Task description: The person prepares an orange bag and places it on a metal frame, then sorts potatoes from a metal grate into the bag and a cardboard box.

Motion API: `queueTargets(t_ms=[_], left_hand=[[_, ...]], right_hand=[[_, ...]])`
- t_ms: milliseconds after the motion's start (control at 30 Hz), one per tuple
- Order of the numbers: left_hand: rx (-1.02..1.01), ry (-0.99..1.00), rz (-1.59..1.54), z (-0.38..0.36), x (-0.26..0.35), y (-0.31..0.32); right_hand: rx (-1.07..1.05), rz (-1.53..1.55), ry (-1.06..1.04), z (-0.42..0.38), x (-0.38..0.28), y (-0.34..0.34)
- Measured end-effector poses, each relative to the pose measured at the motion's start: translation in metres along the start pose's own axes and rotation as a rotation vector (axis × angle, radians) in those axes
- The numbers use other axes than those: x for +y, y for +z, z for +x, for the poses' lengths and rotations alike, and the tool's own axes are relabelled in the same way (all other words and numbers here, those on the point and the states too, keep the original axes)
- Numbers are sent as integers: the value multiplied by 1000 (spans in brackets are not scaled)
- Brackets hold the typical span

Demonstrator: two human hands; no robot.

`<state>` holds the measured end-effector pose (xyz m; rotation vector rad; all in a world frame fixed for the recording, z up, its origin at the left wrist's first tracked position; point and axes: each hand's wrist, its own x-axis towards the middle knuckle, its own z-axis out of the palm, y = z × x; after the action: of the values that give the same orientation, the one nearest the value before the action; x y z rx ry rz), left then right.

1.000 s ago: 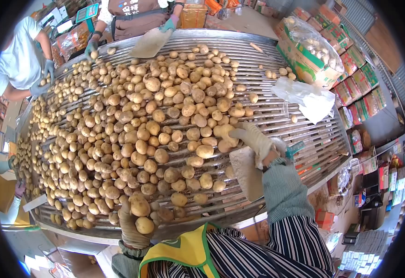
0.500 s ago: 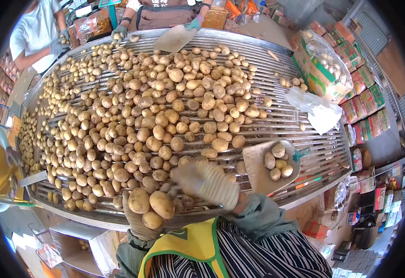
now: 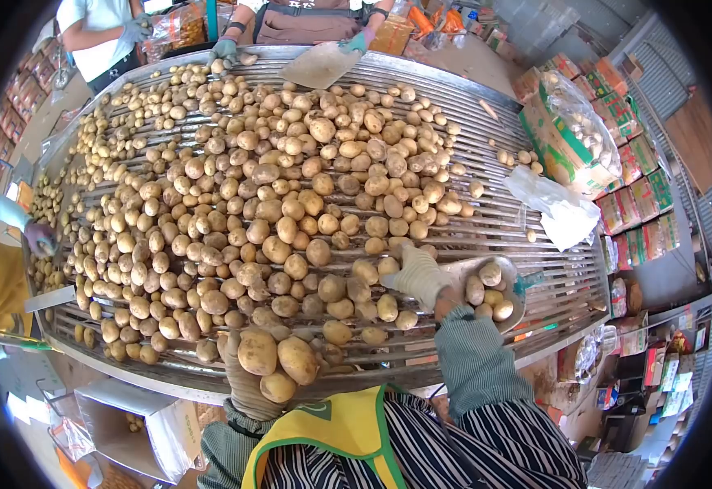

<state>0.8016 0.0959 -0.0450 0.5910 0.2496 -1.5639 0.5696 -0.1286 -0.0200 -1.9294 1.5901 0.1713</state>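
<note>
My left hand (image 3: 246,383), in a beige knit glove, is closed around large potatoes (image 3: 298,361) at the near edge of the slatted metal table (image 3: 551,269). Three of them show, and they hide most of its fingers. My right hand (image 3: 421,277), gloved the same way, reaches in at the right border of the potato heap (image 3: 234,212). Its thumb and fingers are apart, beside a smaller potato (image 3: 388,266). Just right of that wrist lies a metal scoop (image 3: 516,308) with several potatoes in it, partly covered by my forearm.
Across the table, a person's gloved hand (image 3: 359,41) holds a flat metal scoop (image 3: 321,67). Other workers stand at the left. A crumpled plastic bag (image 3: 564,213) lies on the slats at right, near a carton of potatoes (image 3: 564,147). An open carton (image 3: 132,432) stands below left.
My right hand has moved right and away from me, from the heap's near edge to beside the scoop. My left hand keeps its potatoes. The worker at far left has shifted.
</note>
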Motion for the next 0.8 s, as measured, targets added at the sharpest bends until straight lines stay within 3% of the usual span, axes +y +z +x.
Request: queueTargets(t_ms=[33,100,133,167,233,433,500,567,600,700,733,767,800], left_hand=[[7,8,0,-1,-1,-2],[43,-47,-72,-11,-2,25],[91,-64,-43,-12,-3,29],[103,-53,-42,-13,-3,35],[-6,-120,-107,-17,-3,44],[-230,27,-114,-14,-4,17],[-301,16,-121,-14,-8,12],[-394,229,-242,-14,-16,4],[-451,26,-242,-30,-7,29],[-413,132,-239,-48,-11,31],[-178,193,-183,-54,-13,35],[-347,134,-345,-56,-14,15],[-410,112,-393,-59,-14,4]], right_hand=[[-8,1,-8,-1,2,0],[-295,835,-42,-11,5,4],[-310,840,-43,-17,1,6],[-390,958,-174,-24,-10,8],[-492,1127,-376,-29,-20,26],[-460,1147,-613,-54,-55,56],[-296,944,-755,-62,-63,58],[-299,865,-785,-73,-70,58],[-327,862,-785,-77,-72,61],[-477,978,-759,-94,-82,65],[-563,1026,-591,-103,-89,64],[-648,1064,-417,-110,-96,65],[-657,1081,-474,-115,-100,73]])
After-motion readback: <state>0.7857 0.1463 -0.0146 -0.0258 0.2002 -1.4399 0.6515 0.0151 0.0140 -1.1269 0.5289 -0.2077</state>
